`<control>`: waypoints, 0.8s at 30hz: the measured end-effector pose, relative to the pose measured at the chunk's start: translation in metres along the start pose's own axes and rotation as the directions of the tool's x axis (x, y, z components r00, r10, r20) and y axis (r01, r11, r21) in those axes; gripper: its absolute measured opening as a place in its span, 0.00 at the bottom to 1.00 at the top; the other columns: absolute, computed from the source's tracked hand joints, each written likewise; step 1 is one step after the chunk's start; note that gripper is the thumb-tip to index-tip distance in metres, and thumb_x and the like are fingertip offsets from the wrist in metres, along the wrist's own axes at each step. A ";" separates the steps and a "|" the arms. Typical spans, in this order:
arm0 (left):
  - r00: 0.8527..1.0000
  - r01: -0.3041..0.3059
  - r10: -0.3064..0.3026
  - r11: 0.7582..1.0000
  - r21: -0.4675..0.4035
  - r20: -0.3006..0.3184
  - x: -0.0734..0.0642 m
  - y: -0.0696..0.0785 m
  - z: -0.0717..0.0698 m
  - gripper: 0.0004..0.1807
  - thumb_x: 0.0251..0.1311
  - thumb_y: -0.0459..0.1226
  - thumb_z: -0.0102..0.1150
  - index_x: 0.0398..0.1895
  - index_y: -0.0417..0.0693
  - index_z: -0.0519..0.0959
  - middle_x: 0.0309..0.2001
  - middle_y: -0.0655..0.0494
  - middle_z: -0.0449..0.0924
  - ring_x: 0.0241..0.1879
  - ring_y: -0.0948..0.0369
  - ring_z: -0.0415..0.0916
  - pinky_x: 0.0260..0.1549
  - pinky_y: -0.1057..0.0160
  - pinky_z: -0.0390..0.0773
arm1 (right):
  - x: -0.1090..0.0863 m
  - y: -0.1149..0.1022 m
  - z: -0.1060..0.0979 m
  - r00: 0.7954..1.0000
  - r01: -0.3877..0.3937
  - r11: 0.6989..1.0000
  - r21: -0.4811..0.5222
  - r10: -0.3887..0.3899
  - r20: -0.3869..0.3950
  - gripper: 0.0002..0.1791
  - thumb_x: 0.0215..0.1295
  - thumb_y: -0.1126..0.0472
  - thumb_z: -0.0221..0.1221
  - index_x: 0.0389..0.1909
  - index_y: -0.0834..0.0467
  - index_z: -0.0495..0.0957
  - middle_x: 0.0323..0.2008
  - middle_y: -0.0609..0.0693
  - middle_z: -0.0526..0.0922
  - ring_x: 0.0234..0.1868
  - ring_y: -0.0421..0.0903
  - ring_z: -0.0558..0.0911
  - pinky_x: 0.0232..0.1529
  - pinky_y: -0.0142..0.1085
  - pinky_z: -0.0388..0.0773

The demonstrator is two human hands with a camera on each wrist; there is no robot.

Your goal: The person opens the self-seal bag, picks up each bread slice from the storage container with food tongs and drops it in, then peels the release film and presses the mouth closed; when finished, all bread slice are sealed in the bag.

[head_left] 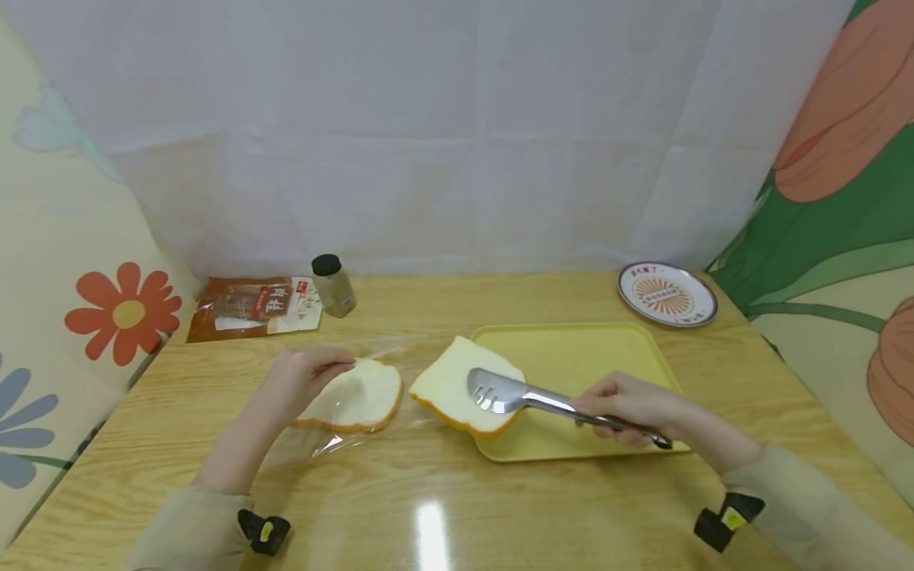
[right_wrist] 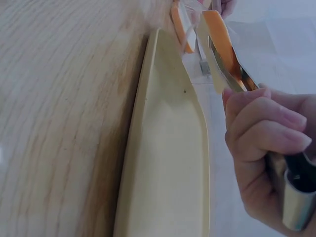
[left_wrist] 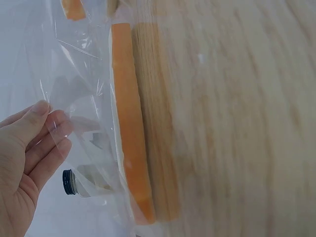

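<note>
My right hand [head_left: 628, 408] grips metal tongs [head_left: 550, 400], whose jaws clasp a slice of white bread [head_left: 457, 373] with an orange crust. That slice is held up over the left end of the yellow tray [head_left: 571, 341]; the right wrist view shows it raised and tilted. My left hand [head_left: 303, 381] pinches the edge of a clear plastic bag [left_wrist: 74, 54] between thumb and fingers. Inside or under the film, another bread slice [head_left: 364, 396] lies on the table, its orange crust facing the left wrist camera. The left hand partly covers this slice in the head view.
A brown packet [head_left: 246, 305] and a spice jar [head_left: 333, 285] with a black lid stand at the back left. At the back right, a patterned plate [head_left: 667, 294] sits behind the tray. A white cloth [head_left: 428, 159] hangs along the table's far edge.
</note>
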State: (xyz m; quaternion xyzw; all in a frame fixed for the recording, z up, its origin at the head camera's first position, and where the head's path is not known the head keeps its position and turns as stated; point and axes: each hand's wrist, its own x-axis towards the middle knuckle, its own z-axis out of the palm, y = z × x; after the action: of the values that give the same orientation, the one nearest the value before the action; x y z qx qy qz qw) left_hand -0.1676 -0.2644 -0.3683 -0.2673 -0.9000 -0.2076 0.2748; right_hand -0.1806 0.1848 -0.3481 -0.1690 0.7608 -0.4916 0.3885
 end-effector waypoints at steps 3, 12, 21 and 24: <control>1.000 -0.001 0.001 1.000 0.002 0.002 0.000 -0.001 0.000 0.07 0.44 0.24 0.67 0.30 0.37 0.85 0.28 0.47 0.86 0.28 0.53 0.84 0.26 0.58 0.84 | 0.006 -0.003 -0.001 0.999 0.009 1.000 -0.002 -0.009 0.030 0.28 0.68 0.48 0.53 0.42 0.75 0.74 0.14 0.43 0.71 0.08 0.33 0.62 0.08 0.23 0.59; 1.000 -0.010 0.010 1.000 0.005 -0.008 0.000 -0.002 0.000 0.07 0.43 0.24 0.68 0.28 0.38 0.85 0.27 0.49 0.86 0.26 0.54 0.84 0.25 0.61 0.83 | 0.028 -0.015 -0.007 0.993 0.005 0.998 -0.057 0.001 0.115 0.26 0.69 0.51 0.52 0.42 0.76 0.74 0.13 0.43 0.71 0.08 0.33 0.61 0.08 0.24 0.59; 1.000 -0.004 0.004 1.000 0.005 -0.008 0.001 -0.003 -0.001 0.07 0.43 0.24 0.68 0.28 0.39 0.85 0.27 0.49 0.86 0.27 0.54 0.84 0.25 0.63 0.83 | 0.044 -0.016 -0.024 0.983 -0.024 0.999 -0.047 0.032 0.182 0.26 0.70 0.52 0.52 0.44 0.77 0.72 0.12 0.43 0.71 0.07 0.32 0.61 0.07 0.23 0.57; 1.000 -0.006 0.006 1.000 -0.001 -0.013 0.002 -0.003 0.000 0.07 0.43 0.24 0.69 0.28 0.39 0.85 0.28 0.48 0.86 0.27 0.54 0.84 0.25 0.67 0.82 | 0.044 -0.013 -0.030 0.980 -0.032 0.999 -0.037 0.039 0.197 0.25 0.70 0.53 0.51 0.43 0.77 0.72 0.12 0.43 0.70 0.07 0.32 0.60 0.06 0.23 0.57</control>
State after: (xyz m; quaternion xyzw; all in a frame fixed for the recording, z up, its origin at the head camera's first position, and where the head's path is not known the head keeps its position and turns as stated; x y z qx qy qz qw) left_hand -0.1712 -0.2664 -0.3676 -0.2690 -0.8973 -0.2087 0.2810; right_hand -0.2329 0.1689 -0.3488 -0.2100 0.7295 -0.4525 0.4679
